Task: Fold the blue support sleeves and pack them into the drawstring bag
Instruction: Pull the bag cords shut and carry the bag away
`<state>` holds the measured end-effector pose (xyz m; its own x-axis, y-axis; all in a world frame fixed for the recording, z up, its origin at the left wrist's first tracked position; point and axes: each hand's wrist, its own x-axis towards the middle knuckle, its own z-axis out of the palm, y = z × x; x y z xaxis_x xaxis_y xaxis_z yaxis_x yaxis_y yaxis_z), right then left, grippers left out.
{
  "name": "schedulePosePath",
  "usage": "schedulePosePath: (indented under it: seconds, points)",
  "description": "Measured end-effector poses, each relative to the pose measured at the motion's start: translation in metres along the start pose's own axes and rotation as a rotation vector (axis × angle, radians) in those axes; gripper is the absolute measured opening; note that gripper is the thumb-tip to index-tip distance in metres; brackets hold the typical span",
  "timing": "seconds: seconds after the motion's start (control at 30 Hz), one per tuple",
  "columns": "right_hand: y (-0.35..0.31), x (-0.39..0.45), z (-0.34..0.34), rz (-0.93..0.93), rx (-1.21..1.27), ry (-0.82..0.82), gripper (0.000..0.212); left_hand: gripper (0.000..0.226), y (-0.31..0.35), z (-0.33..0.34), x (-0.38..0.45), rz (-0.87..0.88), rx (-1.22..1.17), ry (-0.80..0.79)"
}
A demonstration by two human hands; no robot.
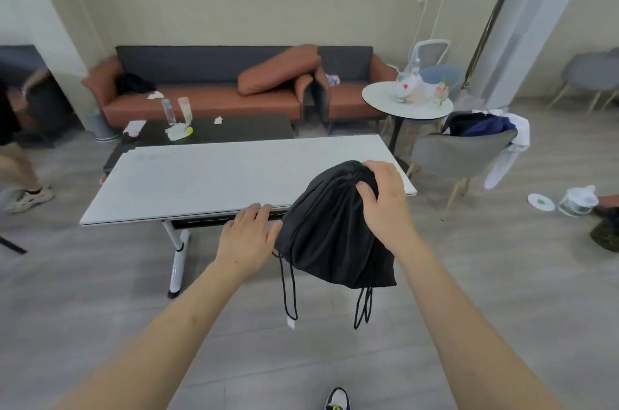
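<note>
Our shoe (337, 399) shows at the bottom edge, above grey floor. Higher up, our right hand (385, 205) grips the gathered mouth of the black bag (331, 235), fingers curled into the bunched cloth. Our left hand (248, 235) lies flat against the bag's left side, fingers straight. We hold the bag over the near edge of the white bench (207, 171); its cords (289, 289) hang loose below.

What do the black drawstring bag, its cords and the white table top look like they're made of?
Drawstring bag: thin, soft matte fabric, probably a synthetic weave; it gathers into fine folds under the right hand.
Cords: round black cord, likely braided; they hang in limp loops.
Table top: smooth, rigid white panel with a slight sheen, perhaps laminate; the core is not visible.
</note>
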<state>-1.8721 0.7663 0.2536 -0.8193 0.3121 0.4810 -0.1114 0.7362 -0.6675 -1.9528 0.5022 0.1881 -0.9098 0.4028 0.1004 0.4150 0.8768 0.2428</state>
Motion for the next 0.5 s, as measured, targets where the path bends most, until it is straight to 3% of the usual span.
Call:
schedulePosePath:
  seconds: [0.5]
  points:
    - [0.072, 0.336, 0.067, -0.297, 0.119, 0.189, 0.030, 0.050, 0.011, -0.010, 0.283, -0.144, 0.031, 0.108]
